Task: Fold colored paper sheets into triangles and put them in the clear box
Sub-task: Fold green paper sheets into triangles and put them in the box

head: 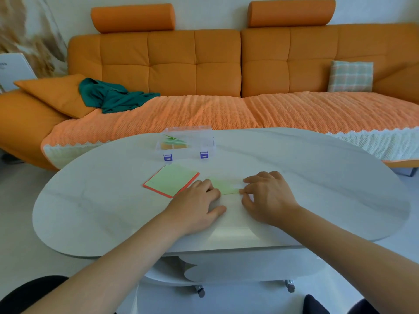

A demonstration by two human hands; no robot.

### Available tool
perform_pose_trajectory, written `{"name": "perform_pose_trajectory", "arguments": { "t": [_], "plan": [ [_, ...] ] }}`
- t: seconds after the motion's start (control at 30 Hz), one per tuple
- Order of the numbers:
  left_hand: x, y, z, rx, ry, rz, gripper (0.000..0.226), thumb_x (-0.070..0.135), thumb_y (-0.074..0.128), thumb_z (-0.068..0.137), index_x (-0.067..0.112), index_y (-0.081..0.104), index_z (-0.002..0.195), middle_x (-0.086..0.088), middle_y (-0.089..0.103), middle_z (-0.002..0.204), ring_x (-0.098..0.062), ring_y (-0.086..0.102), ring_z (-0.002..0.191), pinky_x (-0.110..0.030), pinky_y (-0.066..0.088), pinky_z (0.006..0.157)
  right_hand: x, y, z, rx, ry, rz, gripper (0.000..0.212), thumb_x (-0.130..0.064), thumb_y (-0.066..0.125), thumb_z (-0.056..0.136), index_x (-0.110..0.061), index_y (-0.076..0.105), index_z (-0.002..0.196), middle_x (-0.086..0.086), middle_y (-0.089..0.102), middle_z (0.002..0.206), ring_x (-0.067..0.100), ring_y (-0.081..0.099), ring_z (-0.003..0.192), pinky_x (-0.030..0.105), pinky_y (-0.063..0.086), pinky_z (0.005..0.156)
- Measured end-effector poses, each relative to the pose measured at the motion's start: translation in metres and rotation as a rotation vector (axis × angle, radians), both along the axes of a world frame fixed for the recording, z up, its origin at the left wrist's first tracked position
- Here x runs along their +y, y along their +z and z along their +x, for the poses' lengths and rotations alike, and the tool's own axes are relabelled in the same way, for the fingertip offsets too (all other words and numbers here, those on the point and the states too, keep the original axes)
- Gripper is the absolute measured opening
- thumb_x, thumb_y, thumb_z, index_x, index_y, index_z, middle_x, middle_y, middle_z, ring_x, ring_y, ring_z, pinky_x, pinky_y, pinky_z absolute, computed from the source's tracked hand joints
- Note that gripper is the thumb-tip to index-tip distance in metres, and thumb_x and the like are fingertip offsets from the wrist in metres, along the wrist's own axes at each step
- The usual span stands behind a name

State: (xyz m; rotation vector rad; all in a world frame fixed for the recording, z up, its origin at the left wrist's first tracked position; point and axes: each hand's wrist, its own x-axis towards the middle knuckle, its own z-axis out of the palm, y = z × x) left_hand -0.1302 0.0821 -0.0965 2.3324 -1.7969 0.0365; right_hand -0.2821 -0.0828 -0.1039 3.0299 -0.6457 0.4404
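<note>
Lying on the white oval desk [90, 211], a pale green paper sheet [224, 186] sits between the two hands, near the front middle of the desk. The left hand [199, 200] rests palm down on the left end of the sheet, with its fingers bent a little and pressing on the paper and its thumb spread out on the desk. The right hand [268, 196] has its curved fingertips at the right end of the sheet; I cannot tell if they pinch the edge or only press it. Just beside the left hand, to the left, is a stack of sheets [171, 181] with a green top and red edges. Further back stands the clear box [205, 138], with green folded pieces [173, 139] inside. Behind the desk is an orange sofa [204, 64].
</note>
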Motion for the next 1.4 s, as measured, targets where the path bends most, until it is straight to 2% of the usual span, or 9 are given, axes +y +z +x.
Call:
{"name": "perform_pose_trajectory", "arguments": {
  "t": [0.13, 0.27, 0.37, 0.5, 0.57, 0.83, 1.03, 1.17, 1.4],
  "plan": [
    [-0.003, -0.004, 0.002, 0.033, -0.007, -0.044, 0.037, 0.05, 0.048, 0.098, 0.024, 0.06, 0.122, 0.008, 0.047, 0.117, -0.014, 0.043, 0.115, -0.027, 0.037, 0.096, 0.0, -0.002, -0.005, -0.011, 0.007, -0.022, 0.034, -0.037, 0.045, 0.088, -0.033, 0.079, 0.093, -0.009, 0.071, 0.121, 0.02, 0.062, 0.109, 0.036, 0.04, 0.092],
    [-0.006, -0.009, 0.01, 0.148, 0.003, -0.119, 0.026, 0.04, 0.055, 0.098, 0.023, 0.064, 0.115, 0.011, 0.049, 0.117, -0.009, 0.04, 0.12, -0.023, 0.027, 0.111, 0.002, 0.0, -0.002, 0.014, 0.014, -0.092, 0.039, -0.037, 0.039, 0.087, -0.03, 0.078, 0.086, -0.011, 0.073, 0.11, 0.019, 0.063, 0.098, 0.036, 0.041, 0.09],
    [-0.011, -0.006, 0.019, 0.214, 0.005, -0.143, 0.015, 0.032, 0.059, 0.097, 0.024, 0.067, 0.107, 0.013, 0.054, 0.114, -0.008, 0.043, 0.112, -0.024, 0.033, 0.107, 0.001, 0.006, 0.003, -0.009, -0.001, -0.055, 0.045, -0.041, 0.033, 0.088, -0.029, 0.075, 0.094, -0.012, 0.071, 0.11, 0.016, 0.062, 0.095, 0.035, 0.038, 0.092],
    [-0.017, -0.003, 0.034, 0.231, -0.014, -0.16, 0.018, 0.028, 0.068, 0.092, 0.022, 0.07, 0.108, 0.01, 0.064, 0.109, -0.012, 0.053, 0.106, -0.029, 0.042, 0.096, -0.004, 0.011, 0.015, -0.012, 0.089, 0.034, 0.038, -0.048, 0.05, 0.095, -0.029, 0.062, 0.125, -0.009, 0.062, 0.127, 0.016, 0.061, 0.109, 0.033, 0.039, 0.094],
    [-0.019, -0.004, 0.04, 0.185, -0.064, -0.165, 0.019, 0.033, 0.068, 0.092, 0.021, 0.072, 0.106, 0.01, 0.067, 0.106, -0.013, 0.055, 0.102, -0.03, 0.045, 0.093, -0.008, 0.01, 0.024, 0.02, 0.165, 0.094, 0.039, -0.05, 0.057, 0.093, -0.032, 0.059, 0.127, -0.01, 0.059, 0.127, 0.015, 0.059, 0.109, 0.031, 0.041, 0.09],
    [-0.022, -0.001, 0.047, 0.107, -0.101, -0.279, 0.031, 0.035, 0.047, 0.09, 0.022, 0.075, 0.089, 0.007, 0.069, 0.073, -0.016, 0.062, 0.07, -0.036, 0.053, 0.063, -0.015, 0.006, 0.049, -0.16, 0.299, 0.139, 0.011, -0.03, 0.062, 0.091, -0.027, 0.072, 0.092, -0.012, 0.071, 0.089, 0.014, 0.064, 0.078, 0.036, 0.047, 0.079],
    [-0.018, 0.017, 0.048, 0.317, 0.064, -0.381, 0.01, 0.025, 0.069, 0.085, 0.029, 0.078, 0.084, 0.017, 0.073, 0.076, -0.003, 0.068, 0.072, -0.03, 0.056, 0.069, -0.019, 0.025, 0.053, -0.264, 0.269, 0.39, 0.008, -0.024, 0.068, 0.088, -0.026, 0.075, 0.092, -0.017, 0.072, 0.088, 0.001, 0.066, 0.083, 0.021, 0.052, 0.08],
    [-0.019, 0.023, 0.042, 0.351, 0.109, -0.414, 0.006, 0.026, 0.073, 0.081, 0.029, 0.078, 0.08, 0.018, 0.072, 0.073, -0.002, 0.067, 0.072, -0.029, 0.055, 0.067, -0.01, 0.032, 0.058, -0.321, 0.291, 0.383, 0.006, -0.023, 0.07, 0.084, -0.026, 0.075, 0.085, -0.016, 0.072, 0.081, 0.001, 0.066, 0.078, 0.008, 0.045, 0.077],
    [-0.021, 0.033, 0.033, 0.384, 0.111, -0.41, 0.007, 0.029, 0.073, 0.081, 0.028, 0.073, 0.074, 0.017, 0.071, 0.073, -0.005, 0.064, 0.069, -0.029, 0.053, 0.063, -0.002, 0.037, 0.057, -0.363, 0.27, 0.304, 0.007, -0.029, 0.065, 0.076, -0.027, 0.07, 0.072, -0.017, 0.068, 0.069, 0.004, 0.064, 0.066, 0.024, 0.047, 0.078]
  ]
}}
